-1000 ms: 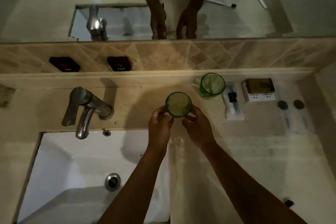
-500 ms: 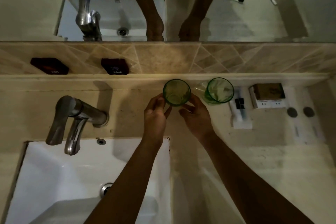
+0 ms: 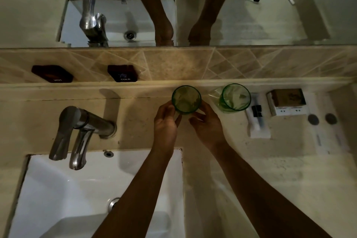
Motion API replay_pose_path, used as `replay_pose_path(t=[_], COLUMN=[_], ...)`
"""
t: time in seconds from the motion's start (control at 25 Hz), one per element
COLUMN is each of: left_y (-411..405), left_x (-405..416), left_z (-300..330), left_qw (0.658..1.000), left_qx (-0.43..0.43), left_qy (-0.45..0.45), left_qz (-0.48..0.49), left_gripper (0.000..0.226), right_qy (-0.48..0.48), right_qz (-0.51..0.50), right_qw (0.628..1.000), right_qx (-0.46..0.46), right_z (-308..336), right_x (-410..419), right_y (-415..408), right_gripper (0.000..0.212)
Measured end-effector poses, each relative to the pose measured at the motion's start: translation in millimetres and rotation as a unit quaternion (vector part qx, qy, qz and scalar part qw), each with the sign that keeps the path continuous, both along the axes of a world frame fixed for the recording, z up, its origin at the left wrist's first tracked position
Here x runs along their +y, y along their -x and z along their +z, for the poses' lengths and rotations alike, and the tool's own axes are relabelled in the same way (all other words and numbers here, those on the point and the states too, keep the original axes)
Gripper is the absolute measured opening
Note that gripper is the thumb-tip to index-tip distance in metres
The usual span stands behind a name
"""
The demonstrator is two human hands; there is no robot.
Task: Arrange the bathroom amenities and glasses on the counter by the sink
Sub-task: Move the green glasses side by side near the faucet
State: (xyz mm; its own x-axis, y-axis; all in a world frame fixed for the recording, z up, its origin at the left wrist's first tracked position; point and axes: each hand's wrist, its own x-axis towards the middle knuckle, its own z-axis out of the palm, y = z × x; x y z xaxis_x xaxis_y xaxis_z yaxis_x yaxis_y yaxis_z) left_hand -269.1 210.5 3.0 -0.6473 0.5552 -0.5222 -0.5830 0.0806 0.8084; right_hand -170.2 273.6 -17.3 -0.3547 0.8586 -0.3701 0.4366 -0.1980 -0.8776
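Green glass (image 3: 186, 100) upright on counter (image 3: 241, 160), left hand (image 3: 165, 123) and right hand (image 3: 207, 124) fingers curled around it

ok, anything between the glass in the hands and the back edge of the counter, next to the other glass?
Nothing visible. The held glass sits between the left hand and right hand, already near the backsplash. The second glass stands apart to its right, bare counter between.
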Motion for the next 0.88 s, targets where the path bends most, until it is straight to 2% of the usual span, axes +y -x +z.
replay_pose_path(t=[0.56, 0.72, 0.88], left_y=[0, -12, -50], left_x=[-2, -25, -57], left_z=[-3, 0, 6], left_qw=[1.000, 0.999, 0.997], left_qx=[-0.024, -0.002, 0.010], left_qy=[0.005, 0.041, 0.053], left_qz=[0.020, 0.003, -0.060], left_gripper=[0.020, 0.018, 0.014], right_qy=[0.027, 0.025, 0.031], right_qz=[-0.007, -0.021, -0.060], right_qw=[1.000, 0.999, 0.998], right_qx=[0.002, -0.015, -0.019], right_z=[4, 9, 9], right_x=[-5, -19, -45], right_y=[-2, -33, -99], right_gripper=[0.068, 0.055, 0.044])
